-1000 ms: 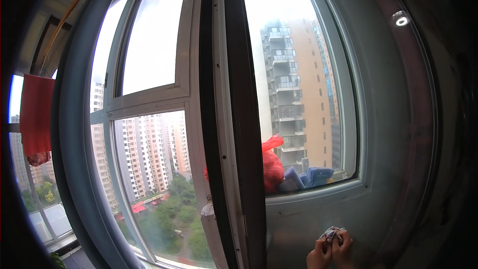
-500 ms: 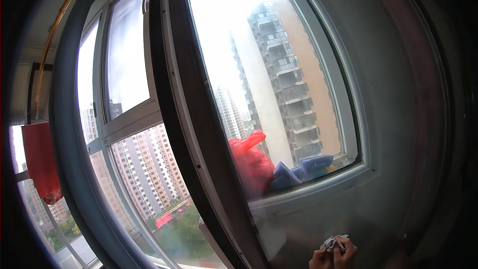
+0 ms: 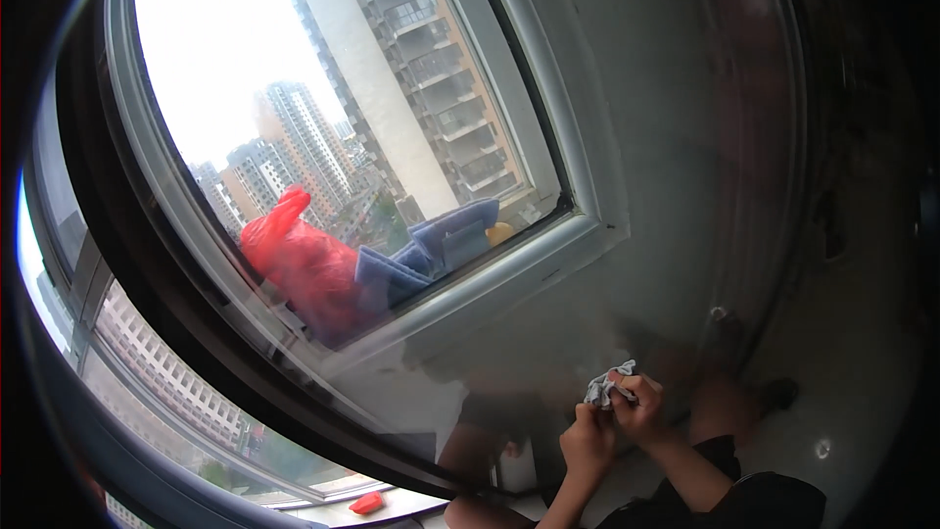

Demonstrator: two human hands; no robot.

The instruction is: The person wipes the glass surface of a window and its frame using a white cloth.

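A small crumpled grey-white wad [image 3: 599,390], cloth or paper, I cannot tell which, is held up in front of me at the lower right of the middle. My left hand [image 3: 587,443] pinches its lower edge with bent fingers. On the other side, my right hand [image 3: 641,411] has its fingers closed round the wad, close beside the left. Both forearms rise from the lower edge. Behind the hands is a dark, glossy panel [image 3: 548,313] with dim reflections on it.
Above left is a framed window [image 3: 441,299]. A red plastic bag [image 3: 308,264], folded blue cloths [image 3: 441,240] and a yellow object [image 3: 499,233] sit at its sill. A dark frame post [image 3: 186,304] curves down the left. A small red item [image 3: 367,503] lies on a light ledge below.
My view has swung down and to the right, so the window sits further left and higher. More of my forearms now shows. Both hands still grip the wad.
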